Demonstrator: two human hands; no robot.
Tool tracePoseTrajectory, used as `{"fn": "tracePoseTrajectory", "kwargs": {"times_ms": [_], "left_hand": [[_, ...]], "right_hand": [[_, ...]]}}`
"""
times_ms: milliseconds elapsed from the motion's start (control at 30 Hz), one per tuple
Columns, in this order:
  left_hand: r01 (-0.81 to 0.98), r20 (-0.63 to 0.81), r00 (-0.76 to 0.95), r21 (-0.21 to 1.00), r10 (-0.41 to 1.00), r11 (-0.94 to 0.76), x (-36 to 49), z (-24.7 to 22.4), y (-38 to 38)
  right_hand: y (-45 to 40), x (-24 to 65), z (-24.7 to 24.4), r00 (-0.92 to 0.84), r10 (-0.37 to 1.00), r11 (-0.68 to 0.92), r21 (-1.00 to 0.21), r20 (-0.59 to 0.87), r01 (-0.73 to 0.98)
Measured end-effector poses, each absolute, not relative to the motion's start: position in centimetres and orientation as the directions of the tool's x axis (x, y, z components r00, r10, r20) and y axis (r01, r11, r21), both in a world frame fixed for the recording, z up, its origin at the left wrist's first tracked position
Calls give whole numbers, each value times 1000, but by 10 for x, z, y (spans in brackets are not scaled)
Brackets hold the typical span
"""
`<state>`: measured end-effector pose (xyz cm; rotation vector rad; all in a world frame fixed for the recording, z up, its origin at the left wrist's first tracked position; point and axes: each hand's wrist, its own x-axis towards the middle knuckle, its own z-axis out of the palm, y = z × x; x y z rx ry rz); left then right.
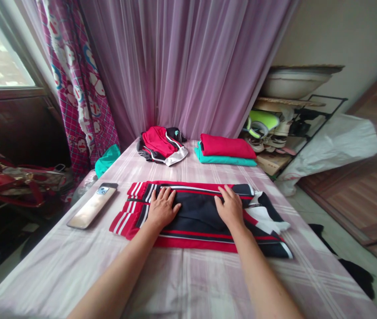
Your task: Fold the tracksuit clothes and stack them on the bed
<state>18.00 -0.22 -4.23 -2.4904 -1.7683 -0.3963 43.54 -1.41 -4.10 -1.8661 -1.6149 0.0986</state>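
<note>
A black, red and white jacket [195,210] lies flat in front of me, its sides folded inward into a long strip. Its striped red hem points left, and its white and black collar end points right. My left hand [162,206] rests palm down on the jacket near the striped hem, fingers spread. Toward the collar end, my right hand [230,206] also lies flat on the cloth with its fingers apart. Neither hand grips the fabric. What lies beneath the palms is hidden.
Left of the jacket lies a phone [93,206]. Farther back sit a crumpled red and black garment [160,144] and a folded red garment [226,146] on a folded teal one [225,159]. Purple curtains [188,66] hang behind the table [188,283]. A shoe rack [321,115] stands at right.
</note>
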Motion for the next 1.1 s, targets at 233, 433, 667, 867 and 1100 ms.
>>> {"fn": "tracePoseTrajectory", "kwargs": {"times_ms": [233, 433, 667, 867, 1100], "left_hand": [[939, 242, 303, 87, 922, -332, 181, -41, -4], [943, 205, 296, 92, 933, -319, 183, -37, -4], [947, 179, 287, 95, 941, -307, 184, -34, -4], [950, 163, 286, 83, 944, -302, 185, -34, -4], [943, 204, 297, 93, 933, -320, 183, -38, -2]], "right_hand": [[15, 390, -17, 240, 961, 37, -793, -140, -608], [-1, 416, -31, 158, 915, -40, -474, -371, -880], [-11, 477, -40, 452, 830, 168, -627, -327, -761], [-18, 446, -38, 633, 772, 271, -931, 59, -244], [-38, 392, -42, 34, 970, 111, -567, 239, 816]]}}
